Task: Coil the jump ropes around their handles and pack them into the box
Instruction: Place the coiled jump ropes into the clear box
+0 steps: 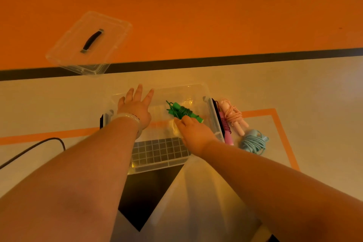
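Orange and cream floor (216, 15) fills the view, with a black stripe running across it where the two colors meet.

The right hand (193, 132) has its fingers curled on the near end of a green jump rope (183, 112). The cord of this rope is wound round its handles. The hand holds it inside a clear plastic box (215, 118), toward the right side of the box.

The left hand (135, 107) has its fingers spread wide and straight. It holds nothing. It is over the left side of the box, but I cannot tell if it touches the box. A white bracelet (125, 117) sits on that wrist.

The near wall of the box has a gray pattern of little squares on it.

Just beside the box on the right lie three more ropes, all wound up. A pink-and-purple jump rope (226, 129) lies right against the box wall. A pale pink jump rope (232, 116) is next to it. A light blue jump rope (254, 142) lies a bit nearer to the person.

Well away on the far left lies the clear lid (110, 31) with a black handle (92, 41) on top. A black cable (33, 147) curves over the floor on the left. White cloth (196, 202) shows at the bottom, between the arms.
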